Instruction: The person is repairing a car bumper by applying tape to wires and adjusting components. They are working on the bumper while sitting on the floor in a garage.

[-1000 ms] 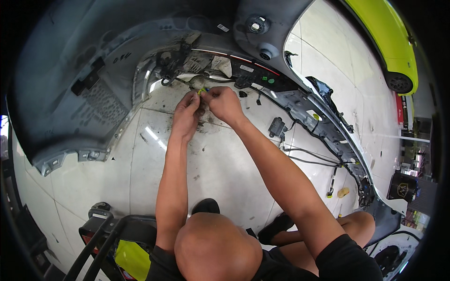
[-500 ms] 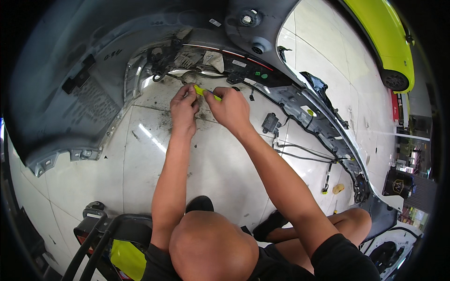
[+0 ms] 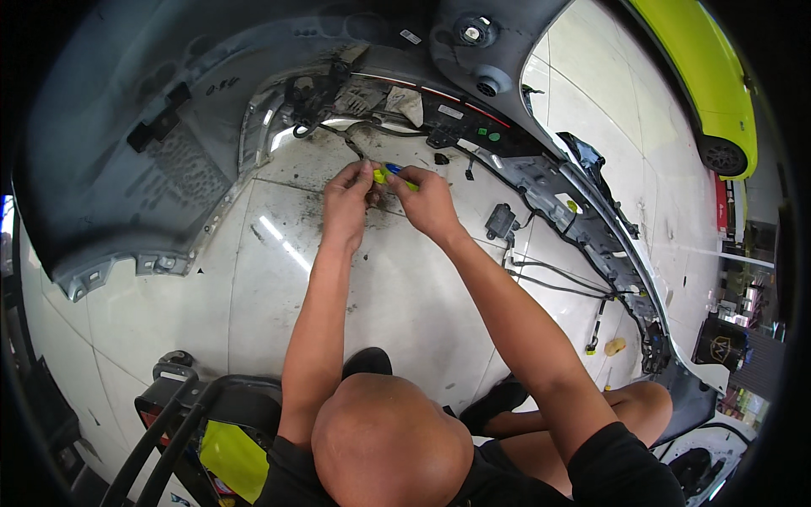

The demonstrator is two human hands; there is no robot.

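Observation:
My left hand (image 3: 345, 203) is closed, its thumb and fingers pinching the end of a black cable (image 3: 355, 147) that comes down from the far panel. A small yellow-green piece (image 3: 379, 177) shows at its fingertips; whether it belongs to the cable cannot be made out. Close beside it, my right hand (image 3: 429, 205) is closed around a slim yellow-green and blue hand tool (image 3: 394, 169), its tip pointing toward the left fingertips. The fingers hide most of the tool, so its exact kind is unclear.
A large dark bumper shell (image 3: 110, 203) curves around the far side and left. Wiring and a small black module (image 3: 502, 221) lie on the tiled floor at right. A wheeled black seat or cart (image 3: 211, 406) stands near left; a yellow-green car (image 3: 701, 84) is far right.
The view has shifted slightly, so the scene sits further right and lower. The tool has turned between my hands; its blue part now shows, and more of the cable above my left hand is visible.

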